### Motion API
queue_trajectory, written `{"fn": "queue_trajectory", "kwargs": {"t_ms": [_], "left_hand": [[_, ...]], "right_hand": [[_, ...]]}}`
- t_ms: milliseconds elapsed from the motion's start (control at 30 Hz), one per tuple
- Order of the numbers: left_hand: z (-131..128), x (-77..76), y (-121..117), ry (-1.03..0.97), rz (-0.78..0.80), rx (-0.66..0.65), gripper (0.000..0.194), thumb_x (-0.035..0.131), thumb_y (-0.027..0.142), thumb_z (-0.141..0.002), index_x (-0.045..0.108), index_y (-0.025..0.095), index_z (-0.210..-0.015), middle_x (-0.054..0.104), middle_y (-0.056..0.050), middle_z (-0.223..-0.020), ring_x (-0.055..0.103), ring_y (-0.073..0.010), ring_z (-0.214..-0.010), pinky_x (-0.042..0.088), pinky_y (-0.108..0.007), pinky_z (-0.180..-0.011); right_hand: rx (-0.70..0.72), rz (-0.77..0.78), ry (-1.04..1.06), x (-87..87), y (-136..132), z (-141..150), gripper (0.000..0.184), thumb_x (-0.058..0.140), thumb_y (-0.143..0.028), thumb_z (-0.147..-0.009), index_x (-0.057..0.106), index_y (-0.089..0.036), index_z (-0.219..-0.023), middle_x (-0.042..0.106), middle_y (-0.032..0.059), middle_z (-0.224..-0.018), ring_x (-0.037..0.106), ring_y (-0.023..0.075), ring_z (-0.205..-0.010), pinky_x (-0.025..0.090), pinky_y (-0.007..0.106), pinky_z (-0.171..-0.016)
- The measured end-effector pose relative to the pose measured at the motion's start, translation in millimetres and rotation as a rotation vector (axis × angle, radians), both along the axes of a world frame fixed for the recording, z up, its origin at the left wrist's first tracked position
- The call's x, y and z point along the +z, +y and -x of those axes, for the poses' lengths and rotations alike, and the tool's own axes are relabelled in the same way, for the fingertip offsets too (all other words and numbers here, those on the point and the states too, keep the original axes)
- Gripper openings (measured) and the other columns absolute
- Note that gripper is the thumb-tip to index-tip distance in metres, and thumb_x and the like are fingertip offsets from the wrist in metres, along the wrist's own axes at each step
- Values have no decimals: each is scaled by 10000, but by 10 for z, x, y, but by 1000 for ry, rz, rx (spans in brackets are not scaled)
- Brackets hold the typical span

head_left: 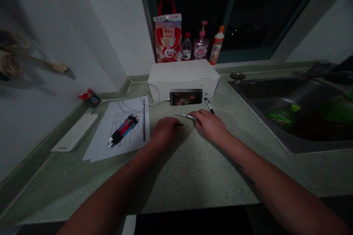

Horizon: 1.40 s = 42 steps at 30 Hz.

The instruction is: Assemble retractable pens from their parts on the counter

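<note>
My left hand (pixel 165 129) is closed over the counter, fingers round a short black piece (pixel 179 124) that looks like part of a pen. To its right, my right hand (pixel 209 124) pinches a slim white pen (pixel 185 115) whose thin end points left. The two pieces are apart from each other. A black-and-white pen (pixel 209 105) lies just beyond my right fingers. Behind the hands, a phone (pixel 187 97), blurred out in part, leans against a white box (pixel 183 73). On printed sheets (pixel 110 117) at the left rests a bundle of several pens (pixel 123 131).
A steel sink (pixel 286 148) with green items is on the right. Left are a white flat case (pixel 75 132), a white cable (pixel 124 101) and a small red-and-dark packet (pixel 89 97). Behind the box stand a red bag (pixel 168 40) and several bottles (pixel 200 47).
</note>
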<state>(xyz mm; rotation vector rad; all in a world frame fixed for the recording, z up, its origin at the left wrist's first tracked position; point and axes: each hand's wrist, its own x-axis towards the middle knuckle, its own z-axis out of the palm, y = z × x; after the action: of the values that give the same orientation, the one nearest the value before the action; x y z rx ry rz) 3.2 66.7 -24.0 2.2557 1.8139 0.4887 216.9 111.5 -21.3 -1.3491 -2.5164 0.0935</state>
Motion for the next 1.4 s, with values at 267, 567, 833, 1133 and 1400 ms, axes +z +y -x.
{"fn": "queue_trajectory", "kwargs": {"t_ms": [267, 567, 833, 1133, 1400], "left_hand": [[223, 101, 114, -27, -57, 172, 300, 488, 203, -997, 735, 208, -1167, 754, -73, -1192, 645, -265, -1111, 458, -393, -996], [218, 69, 105, -22, -62, 119, 304, 489, 219, -993, 741, 223, -1161, 759, -75, -1164, 645, -265, -1090, 463, -406, -973], [229, 51, 117, 13, -51, 128, 310, 477, 223, -1000, 749, 224, -1148, 754, -75, -1158, 646, -265, -1093, 468, -406, -967], [201, 31, 106, -37, -31, 41, 310, 503, 208, -970, 779, 246, -1109, 772, -79, -1089, 660, -266, -1038, 482, -411, -945], [100, -49, 51, -239, 44, 2, 275, 561, 165, -935, 783, 221, -1088, 789, -62, -1095, 699, -240, -1042, 524, -385, -965]], "right_hand": [[2, 9, -14, -2, 11, 0, 386, 507, -101, -966, 690, -255, -1269, 706, 88, -1117, 649, 237, -988, 464, 336, -813], [19, 32, -30, 40, -13, 23, 378, 519, -109, -966, 697, -256, -1265, 710, 82, -1086, 643, 229, -994, 457, 322, -813], [28, 29, -21, 16, -4, 16, 384, 510, -105, -973, 694, -260, -1271, 709, 77, -1092, 647, 222, -993, 461, 322, -824], [103, 29, -13, 28, -28, 36, 350, 516, -112, -983, 710, -235, -1248, 704, 89, -1086, 639, 234, -1034, 472, 345, -903], [242, 108, 170, -43, -58, 54, 302, 535, -167, -1001, 703, -234, -1243, 662, 76, -1130, 659, 197, -1007, 511, 313, -888]]}}
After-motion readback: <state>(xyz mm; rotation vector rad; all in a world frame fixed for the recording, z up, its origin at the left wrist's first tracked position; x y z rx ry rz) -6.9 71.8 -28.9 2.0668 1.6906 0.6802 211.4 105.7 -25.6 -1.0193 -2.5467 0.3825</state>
